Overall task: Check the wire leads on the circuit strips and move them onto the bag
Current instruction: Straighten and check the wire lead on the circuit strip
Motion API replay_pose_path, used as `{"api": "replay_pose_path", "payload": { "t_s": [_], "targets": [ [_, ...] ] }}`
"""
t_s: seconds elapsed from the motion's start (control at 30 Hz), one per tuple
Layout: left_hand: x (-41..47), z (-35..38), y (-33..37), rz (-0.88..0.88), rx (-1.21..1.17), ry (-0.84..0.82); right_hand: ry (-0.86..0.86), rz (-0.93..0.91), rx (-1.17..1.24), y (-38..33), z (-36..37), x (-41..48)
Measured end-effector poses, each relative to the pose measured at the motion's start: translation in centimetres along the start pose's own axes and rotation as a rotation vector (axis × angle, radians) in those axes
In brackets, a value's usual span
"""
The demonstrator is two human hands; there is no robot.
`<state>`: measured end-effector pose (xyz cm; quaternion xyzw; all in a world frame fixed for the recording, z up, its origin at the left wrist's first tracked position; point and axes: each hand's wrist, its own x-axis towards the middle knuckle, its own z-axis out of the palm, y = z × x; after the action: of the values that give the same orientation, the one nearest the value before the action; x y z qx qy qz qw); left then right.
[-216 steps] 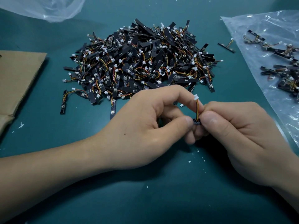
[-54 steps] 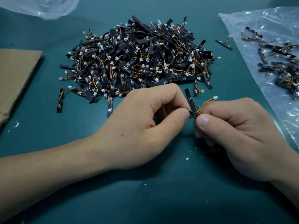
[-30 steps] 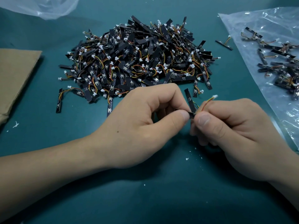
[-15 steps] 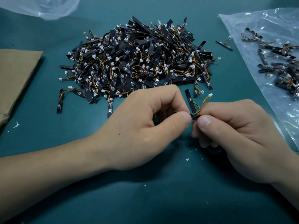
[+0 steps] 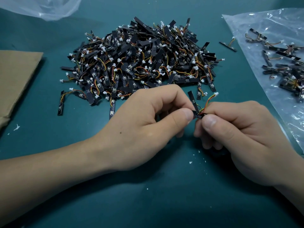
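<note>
Two hands pinched one circuit strip over the middle of the tabletop (image 5: 148, 203).

At the left edge we saw a sheet of cardboard (image 5: 14, 79), with crumpled clear plastic (image 5: 49, 7) at the far left corner. A big pile of circuit strips (image 5: 139, 63) lay toward the far edge, about midway along it. Nearer than the pile, the left hand (image 5: 144, 127) pinched one end of a circuit strip (image 5: 199, 115) between thumb and forefinger. The right hand (image 5: 243, 139) pinched the other end the same way, so the strip hung between the two thumbs. Its wire lead (image 5: 208, 102) curved up from the right hand's fingers to a white connector (image 5: 216, 93). A stray strip (image 5: 227, 46) lay between the pile and the bag (image 5: 279, 27), which covered the right edge and carried a cluster of strips (image 5: 286, 63).
</note>
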<state>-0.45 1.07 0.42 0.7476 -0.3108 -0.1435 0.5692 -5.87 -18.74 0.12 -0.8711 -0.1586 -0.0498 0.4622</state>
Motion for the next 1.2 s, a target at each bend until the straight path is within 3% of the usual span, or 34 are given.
{"api": "replay_pose_path", "payload": {
  "t_s": [1.2],
  "targets": [
    [0.02, -0.07, -0.15, 0.000, -0.008, -0.010, -0.008, -0.007, -0.070, 0.13, 0.20, 0.03]
  ]
}}
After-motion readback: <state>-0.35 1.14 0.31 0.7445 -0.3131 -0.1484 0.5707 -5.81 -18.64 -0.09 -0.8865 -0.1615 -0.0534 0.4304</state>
